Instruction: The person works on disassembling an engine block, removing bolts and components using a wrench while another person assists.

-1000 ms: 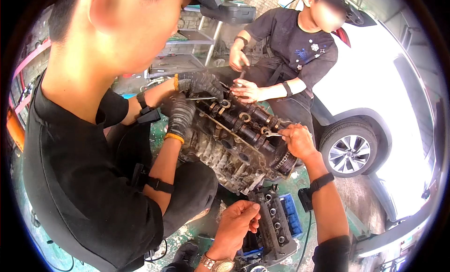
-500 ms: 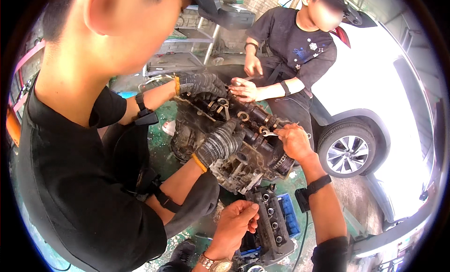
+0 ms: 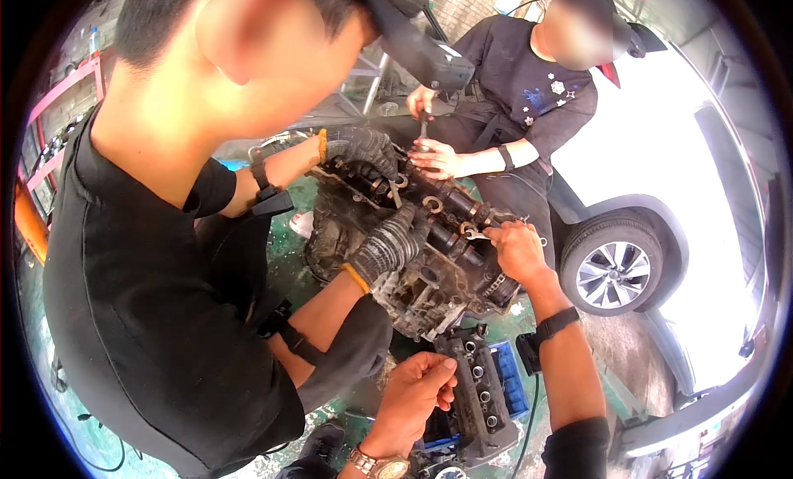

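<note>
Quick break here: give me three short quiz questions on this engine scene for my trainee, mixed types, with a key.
1. True or false: the wearer's right hand rests on a small wrench on top of the engine.
2. The wearer's left hand is: A) gripping the wrench, B) bare and curled beside the dark cover part on the floor, C) on the car wheel.
3. What covers the hands of the co-worker at left?

Key: 1 true; 2 B; 3 dark knit work gloves.
</note>
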A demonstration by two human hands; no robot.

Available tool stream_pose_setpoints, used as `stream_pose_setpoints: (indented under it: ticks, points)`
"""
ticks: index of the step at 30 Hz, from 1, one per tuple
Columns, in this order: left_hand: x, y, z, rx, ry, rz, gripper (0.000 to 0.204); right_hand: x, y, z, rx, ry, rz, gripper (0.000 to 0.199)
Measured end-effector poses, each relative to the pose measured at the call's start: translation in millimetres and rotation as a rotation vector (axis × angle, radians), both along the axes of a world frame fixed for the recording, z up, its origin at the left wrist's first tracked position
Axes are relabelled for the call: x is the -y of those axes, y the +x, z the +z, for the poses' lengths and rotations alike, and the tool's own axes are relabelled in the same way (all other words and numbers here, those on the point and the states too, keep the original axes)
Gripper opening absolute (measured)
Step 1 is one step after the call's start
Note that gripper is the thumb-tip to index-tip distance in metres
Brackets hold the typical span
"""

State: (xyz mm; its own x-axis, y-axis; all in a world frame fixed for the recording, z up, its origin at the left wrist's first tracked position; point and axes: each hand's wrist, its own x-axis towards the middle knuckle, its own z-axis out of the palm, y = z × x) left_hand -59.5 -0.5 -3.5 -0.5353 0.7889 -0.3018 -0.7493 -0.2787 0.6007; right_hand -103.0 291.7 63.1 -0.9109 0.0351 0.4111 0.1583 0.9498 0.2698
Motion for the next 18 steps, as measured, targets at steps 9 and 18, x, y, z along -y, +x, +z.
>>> stream_pose_setpoints:
  ticks: [9,18]
  points:
    - [1,2,2,-0.021,-0.013,-0.007,0.019,12,-3,3,-0.028,0.010,-0.048,0.012]
    - [3,4,2,-0.003,-0.010,-0.021,0.020,24,-2,-6,-0.023,0.024,-0.184,0.017]
